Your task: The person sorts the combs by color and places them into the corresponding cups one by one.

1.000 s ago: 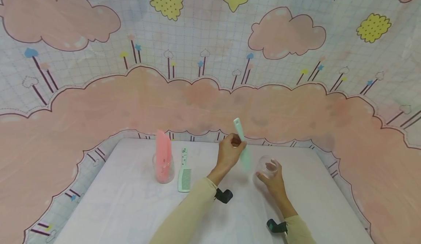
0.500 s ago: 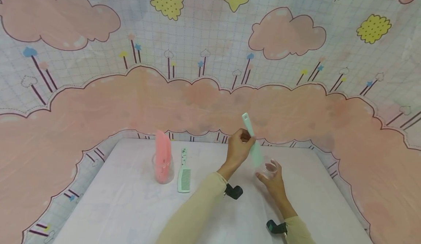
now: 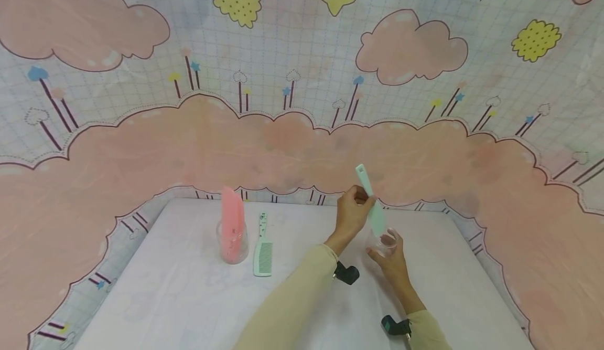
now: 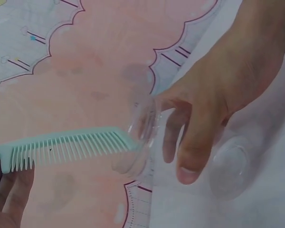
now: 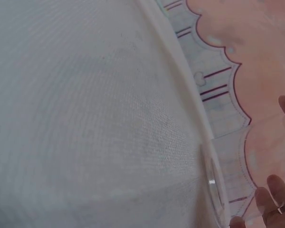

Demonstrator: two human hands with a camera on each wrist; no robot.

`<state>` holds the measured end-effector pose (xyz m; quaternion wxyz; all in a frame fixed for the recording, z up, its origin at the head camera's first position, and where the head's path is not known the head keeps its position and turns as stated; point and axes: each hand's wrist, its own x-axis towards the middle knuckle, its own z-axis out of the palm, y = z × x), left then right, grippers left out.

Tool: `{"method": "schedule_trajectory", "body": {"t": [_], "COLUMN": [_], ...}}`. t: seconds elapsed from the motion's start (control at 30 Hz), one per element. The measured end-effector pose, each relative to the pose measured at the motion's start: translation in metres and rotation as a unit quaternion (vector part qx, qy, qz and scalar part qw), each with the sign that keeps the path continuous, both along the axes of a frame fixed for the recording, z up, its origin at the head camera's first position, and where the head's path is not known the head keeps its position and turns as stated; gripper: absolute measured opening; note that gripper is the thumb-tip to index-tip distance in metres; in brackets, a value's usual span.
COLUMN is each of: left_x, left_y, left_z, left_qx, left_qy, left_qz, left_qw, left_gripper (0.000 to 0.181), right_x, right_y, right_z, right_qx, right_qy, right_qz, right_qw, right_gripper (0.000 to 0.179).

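My left hand (image 3: pixel 351 218) pinches a mint-green comb (image 3: pixel 376 216) near its handle and holds it upright, tilted, with the toothed end down. In the left wrist view, the tip of that comb (image 4: pixel 71 142) is right at the mouth of a clear cup (image 4: pixel 230 168). The cup stands on the table with my right hand (image 3: pixel 395 263) round it, thumb on the near side and fingers behind. The right wrist view catches only the edge of the cup (image 5: pixel 213 183) and some fingertips (image 5: pixel 275 190).
To the left stands another clear cup (image 3: pixel 243 253) with a flat pink thing (image 3: pixel 233 219) upright in it. Beside it a second mint-green comb (image 3: pixel 263 258) lies on the white table (image 3: pixel 189 297). A patterned cloth (image 3: pixel 283 145) hangs behind the table.
My left hand has moved right with the comb, bringing its toothed end from beside the cup to over its mouth. My right hand stays round the cup.
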<state>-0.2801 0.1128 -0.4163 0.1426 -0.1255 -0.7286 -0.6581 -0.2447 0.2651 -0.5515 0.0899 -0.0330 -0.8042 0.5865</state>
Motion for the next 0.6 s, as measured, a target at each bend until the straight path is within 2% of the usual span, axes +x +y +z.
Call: {"method": "schedule_trajectory", "body": {"t": [0.33,0.6], "left_x": [-0.004,-0.005], "left_y": [0.012,0.018], "left_z": [-0.016,-0.025], "left_qx": [-0.021,-0.04], "left_qy": [-0.014,-0.017], "left_qz": [-0.014,-0.003], "left_qw": [0.9996,0.9991], "left_gripper": [0.009,0.011], "right_x": [0.002,0.001], "right_y": [0.0,0.001], "right_z": [0.002,0.001], "right_qx": [-0.004,-0.001], "right_qy": [-0.005,-0.015], "right_qz": [0.004,-0.001], "right_qw": [1.0,0.9999], "right_gripper": [0.094,0.097]}}
